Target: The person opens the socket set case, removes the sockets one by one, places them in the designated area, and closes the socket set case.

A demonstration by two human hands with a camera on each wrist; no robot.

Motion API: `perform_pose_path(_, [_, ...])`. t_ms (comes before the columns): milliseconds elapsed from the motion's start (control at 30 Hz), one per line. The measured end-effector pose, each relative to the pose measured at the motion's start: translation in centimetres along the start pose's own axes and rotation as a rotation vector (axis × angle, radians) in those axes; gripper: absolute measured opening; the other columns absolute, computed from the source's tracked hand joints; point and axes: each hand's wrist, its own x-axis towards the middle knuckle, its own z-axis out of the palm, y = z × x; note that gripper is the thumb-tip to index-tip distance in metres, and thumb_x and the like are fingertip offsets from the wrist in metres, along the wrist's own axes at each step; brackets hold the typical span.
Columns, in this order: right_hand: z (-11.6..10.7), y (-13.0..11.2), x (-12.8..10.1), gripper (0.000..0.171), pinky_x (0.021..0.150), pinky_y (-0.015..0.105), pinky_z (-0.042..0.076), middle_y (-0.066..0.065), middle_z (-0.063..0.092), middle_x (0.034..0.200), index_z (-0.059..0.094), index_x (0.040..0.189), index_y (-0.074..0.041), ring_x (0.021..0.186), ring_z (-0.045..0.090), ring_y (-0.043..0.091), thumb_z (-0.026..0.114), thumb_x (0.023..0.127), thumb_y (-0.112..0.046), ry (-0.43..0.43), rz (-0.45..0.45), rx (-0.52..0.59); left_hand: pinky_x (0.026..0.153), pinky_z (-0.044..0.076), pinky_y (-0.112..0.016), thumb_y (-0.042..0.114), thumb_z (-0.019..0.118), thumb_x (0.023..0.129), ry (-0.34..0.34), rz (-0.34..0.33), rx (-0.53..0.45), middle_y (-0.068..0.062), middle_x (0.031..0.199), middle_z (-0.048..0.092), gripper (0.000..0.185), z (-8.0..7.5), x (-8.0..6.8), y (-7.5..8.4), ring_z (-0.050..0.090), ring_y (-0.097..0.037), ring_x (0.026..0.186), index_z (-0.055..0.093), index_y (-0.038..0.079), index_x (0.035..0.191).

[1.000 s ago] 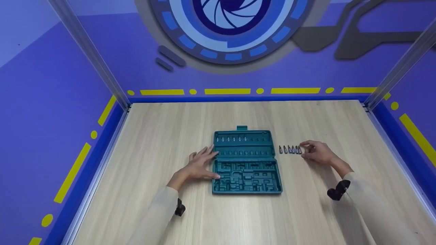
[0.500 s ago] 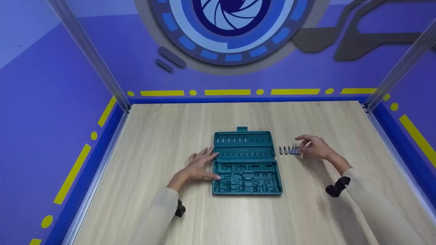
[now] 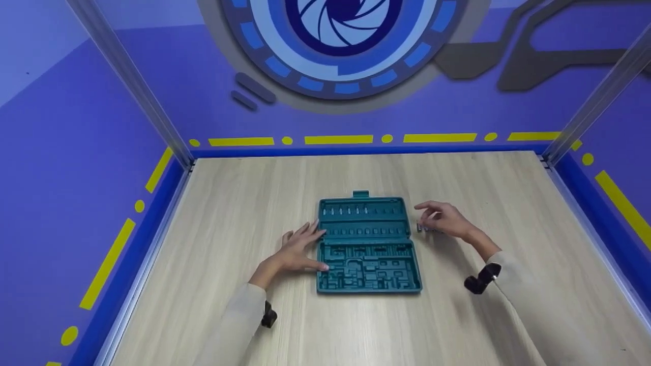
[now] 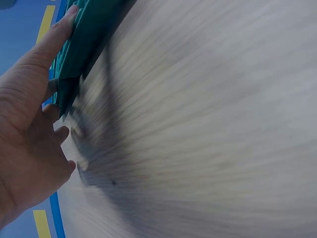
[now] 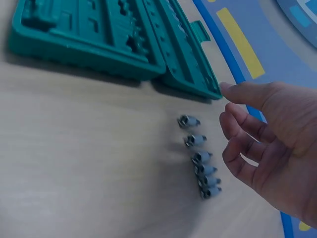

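One moulded teal plastic case lies open at the centre of the pale woodgrain table. The left hand, fingers straight, presses its nine o'clock edge. At three o'clock, six small grey metal bits lie in a row under the right hand, loosely spread, holding nothing.

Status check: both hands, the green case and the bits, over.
Left hand flat against open green case. Right hand open above row of six bits, holding nothing. Nothing in the way.
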Motion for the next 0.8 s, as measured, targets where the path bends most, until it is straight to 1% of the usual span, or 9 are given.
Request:
perform_pose_path(67, [0.8,-0.3,0.4,0.045,0.075,0.024,0.056,0.027,0.068,0.107,0.055,0.14,0.007,0.087,0.071,0.023,0.065,0.098,-0.006,-0.006,0.014,0.045,0.119,0.006,-0.071,0.056,0.082,0.08,0.004,0.003,-0.001,-0.011,0.174,0.009,0.104,0.0,-0.1,0.0,0.006,-0.04,0.16,0.031,0.017,0.162])
perform_pose_path(167, [1.8,-0.6,1.1,0.046,0.077,0.029,0.058,0.027,0.067,0.108,0.054,0.141,0.006,0.087,0.07,0.023,0.065,0.099,-0.009,-0.002,0.022,0.089,0.119,0.006,-0.07,0.055,0.082,0.08,0.008,0.007,-0.004,-0.011,0.174,0.009,0.103,-0.1,-0.2,0.0,0.006,-0.04,0.16,0.032,0.018,0.162])
perform_pose_path(333, [3.0,-1.5,2.0,0.046,0.068,0.029,0.052,0.023,0.065,0.108,0.055,0.142,0.003,0.085,0.065,0.025,0.065,0.101,-0.016,0.005,0.027,0.107,0.119,0.005,-0.071,0.055,0.082,0.08,0.005,0.013,-0.008,-0.011,0.174,0.009,0.103,-0.1,-0.1,0.0,0.006,-0.04,0.16,0.031,0.018,0.162])
perform_pose_path(500, [4.1,-2.1,3.1,0.046,0.058,0.029,0.044,0.019,0.065,0.104,0.056,0.142,0.0,0.079,0.06,0.022,0.064,0.102,-0.02,-0.005,0.043,0.12,0.119,0.004,-0.072,0.056,0.082,0.08,0.004,0.01,-0.011,-0.011,0.174,0.009,0.104,-0.1,-0.2,0.0,0.005,-0.04,0.16,0.031,0.019,0.162])
perform_pose_path(533, [4.2,-2.3,3.4,0.045,0.058,0.029,0.044,0.019,0.064,0.104,0.055,0.142,0.001,0.079,0.06,0.023,0.063,0.102,-0.02,-0.008,0.039,0.118,0.119,0.004,-0.072,0.057,0.082,0.08,0.005,0.009,-0.01,-0.01,0.174,0.008,0.104,-0.1,-0.2,0.0,0.005,-0.039,0.16,0.031,0.018,0.162])
perform_pose_path(633, [4.9,-2.7,4.3,0.044,0.061,0.03,0.047,0.02,0.066,0.104,0.056,0.142,0.001,0.081,0.061,0.028,0.062,0.103,-0.019,-0.009,0.032,0.107,0.12,0.003,-0.071,0.058,0.081,0.08,0.004,0.005,-0.008,-0.009,0.174,0.008,0.105,0.0,-0.1,0.0,0.004,-0.038,0.16,0.03,0.018,0.162])
perform_pose_path(733, [5.4,-3.2,5.2,0.044,0.07,0.033,0.051,0.024,0.067,0.105,0.056,0.141,0.002,0.086,0.063,0.032,0.061,0.103,-0.019,-0.008,0.021,0.09,0.12,0.003,-0.07,0.059,0.081,0.08,0.003,-0.001,0.0,-0.008,0.174,0.008,0.105,0.1,-0.1,0.0,0.004,-0.038,0.161,0.03,0.019,0.163])
perform_pose_path(800, [5.7,-3.5,5.8,0.043,0.071,0.034,0.051,0.026,0.067,0.106,0.056,0.141,0.001,0.087,0.063,0.033,0.061,0.103,-0.019,-0.008,0.036,0.086,0.12,0.004,-0.071,0.059,0.081,0.079,0.008,0.005,0.0,-0.01,0.174,0.008,0.105,0.1,-0.1,-0.1,0.005,-0.039,0.16,0.031,0.018,0.162])
